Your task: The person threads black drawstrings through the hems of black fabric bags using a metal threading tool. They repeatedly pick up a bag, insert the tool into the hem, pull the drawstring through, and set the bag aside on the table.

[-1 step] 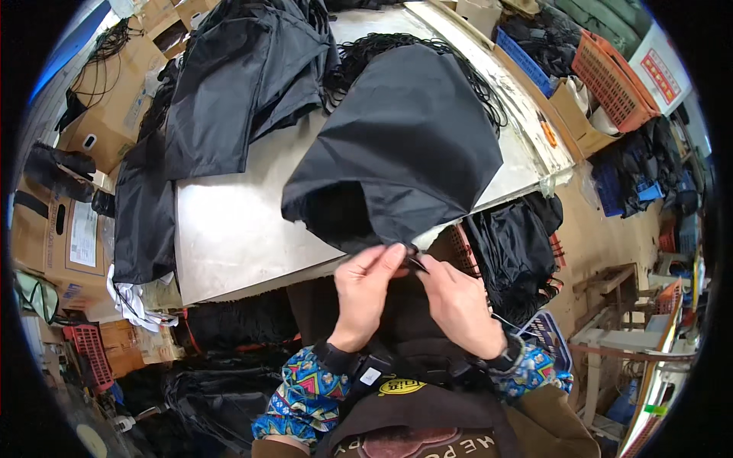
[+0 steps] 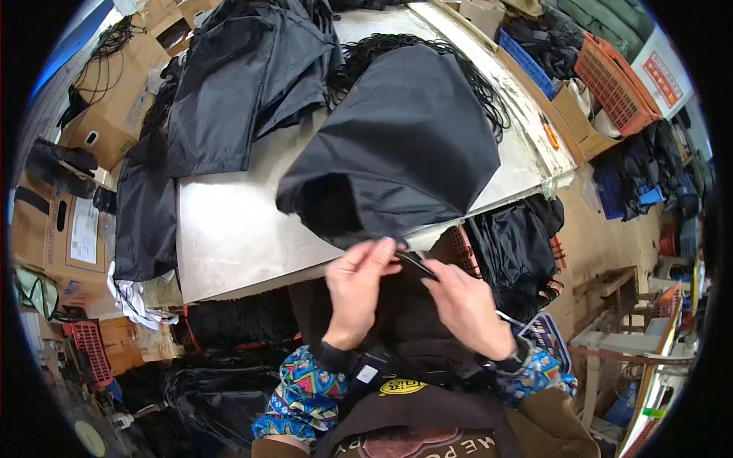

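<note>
We see the black, smooth fabric bag (image 2: 412,130) lying spread on the pale, flat-topped bench (image 2: 229,237), its dark mouth gaping toward the lower left and its lower corner hanging over the near edge, where the two bare hands meet it. The left hand (image 2: 353,294) pinches thumb and forefinger together at that corner, while the right hand (image 2: 467,309), just beside it, grips the other end of a thin black strip (image 2: 414,263) that slants down between them; whether it is cord or a folded hem, we cannot tell. Both forearms wear bright blue sleeves with a multicoloured pattern (image 2: 301,393). Behind the bag we find a tangled heap of thin black cords (image 2: 489,95), partly covered by it, and to its left a layered pile of flat black fabric pieces (image 2: 217,107), some draping past the bench's left side. An orange-handled tool (image 2: 550,133) lies near the right end of the bench. Below that end we notice a heap of glossy black fabric (image 2: 511,248) in a red plastic basket (image 2: 464,248). Farther right stands an orange slatted plastic basket (image 2: 615,84), and at the left rim we see brown cardboard boxes (image 2: 114,107) and a bunched white cloth (image 2: 136,304) near the bench's corner.
</note>
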Available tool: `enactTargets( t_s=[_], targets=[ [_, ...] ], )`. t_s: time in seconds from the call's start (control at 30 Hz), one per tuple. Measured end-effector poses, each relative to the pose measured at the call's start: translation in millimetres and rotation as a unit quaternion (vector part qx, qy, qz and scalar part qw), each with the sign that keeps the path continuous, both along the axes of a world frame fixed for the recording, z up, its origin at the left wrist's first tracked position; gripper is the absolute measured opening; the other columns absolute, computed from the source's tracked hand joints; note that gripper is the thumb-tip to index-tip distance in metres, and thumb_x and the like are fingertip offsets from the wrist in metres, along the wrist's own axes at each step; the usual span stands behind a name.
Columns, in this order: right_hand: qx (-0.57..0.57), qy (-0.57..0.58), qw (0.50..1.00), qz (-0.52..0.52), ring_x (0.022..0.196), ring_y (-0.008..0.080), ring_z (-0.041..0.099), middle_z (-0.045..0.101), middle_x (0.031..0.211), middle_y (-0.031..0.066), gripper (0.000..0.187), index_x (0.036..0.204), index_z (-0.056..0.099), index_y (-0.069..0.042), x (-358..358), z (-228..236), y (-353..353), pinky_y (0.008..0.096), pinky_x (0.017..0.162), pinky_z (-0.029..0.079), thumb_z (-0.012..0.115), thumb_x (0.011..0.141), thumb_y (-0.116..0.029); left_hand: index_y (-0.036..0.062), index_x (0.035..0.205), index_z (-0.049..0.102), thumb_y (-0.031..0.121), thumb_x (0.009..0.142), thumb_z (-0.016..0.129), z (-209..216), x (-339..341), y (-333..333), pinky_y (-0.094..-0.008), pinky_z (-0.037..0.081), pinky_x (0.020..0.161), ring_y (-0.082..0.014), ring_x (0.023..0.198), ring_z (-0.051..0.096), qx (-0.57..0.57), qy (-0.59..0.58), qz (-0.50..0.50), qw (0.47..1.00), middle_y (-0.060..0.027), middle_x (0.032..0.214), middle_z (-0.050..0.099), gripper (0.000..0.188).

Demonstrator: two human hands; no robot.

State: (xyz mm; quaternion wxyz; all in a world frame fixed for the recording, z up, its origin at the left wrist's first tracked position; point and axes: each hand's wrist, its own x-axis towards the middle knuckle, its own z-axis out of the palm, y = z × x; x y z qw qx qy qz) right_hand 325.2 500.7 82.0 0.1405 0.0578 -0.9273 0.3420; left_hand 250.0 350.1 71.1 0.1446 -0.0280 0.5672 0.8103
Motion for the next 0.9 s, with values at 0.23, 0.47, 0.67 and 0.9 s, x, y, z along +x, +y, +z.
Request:
enactTargets(
  t_s=[0.23, 0.47, 0.67, 0.9],
  targets=[
    [0.010, -0.031, 0.997, 0.076, 0.061, 0.0319, 0.058, 0.054, 0.071, 0.0132, 0.018, 0.099, 0.061, -0.002, 15.2, 0.6, 34.0, 0.0365, 0.051, 0.045, 0.063, 0.081, -0.002, -0.0024, 0.079, 0.065, 0.011, 0.088, 0.064, -9.2, 24.7, -5.3, -0.0238, 0.049, 0.053, -0.0103, 0.062, 0.061, -0.144, 0.044, -0.205, 0.967, -0.0092, 0.079, 0.067, 0.017],
    [-0.001, -0.081, 0.989, 0.121, 0.066, 0.0329, 0.059, 0.058, 0.075, 0.0142, 0.022, 0.102, 0.062, -0.001, 14.5, 25.7, 25.6, 0.0358, 0.056, 0.047, 0.065, 0.080, -0.001, 0.0029, 0.077, 0.057, 0.028, 0.095, 0.056, 2.8, -12.4, -41.6, -0.0216, 0.044, 0.044, -0.0087, 0.051, 0.054, 0.021, 0.006, 0.035, 0.999, -0.0045, 0.061, 0.057, 0.031],
    [0.003, -0.083, 0.995, 0.054, 0.072, 0.0331, 0.064, 0.064, 0.081, 0.0174, 0.013, 0.094, 0.064, 0.002, 13.5, 19.7, 35.5, 0.0342, 0.063, 0.050, 0.064, 0.081, -0.002, 0.0031, 0.068, 0.059, 0.026, 0.096, 0.052, -2.8, 25.3, -8.2, -0.0206, 0.038, 0.043, -0.0060, 0.046, 0.049, -0.108, 0.060, -0.197, 0.972, -0.0007, 0.055, 0.055, 0.037],
    [-0.193, -0.251, 0.948, 0.043, 0.059, 0.0104, 0.056, 0.062, 0.070, 0.0056, 0.014, 0.092, 0.066, 0.001, 9.3, 4.9, 25.7, 0.0251, 0.053, 0.044, 0.060, 0.091, -0.012, 0.0003, 0.068, 0.058, 0.028, 0.094, 0.056, -11.6, 7.4, -21.6, -0.0220, 0.038, 0.044, -0.0055, 0.046, 0.048, -0.063, 0.095, -0.039, 0.993, -0.0023, 0.053, 0.054, 0.039]
  ],
)
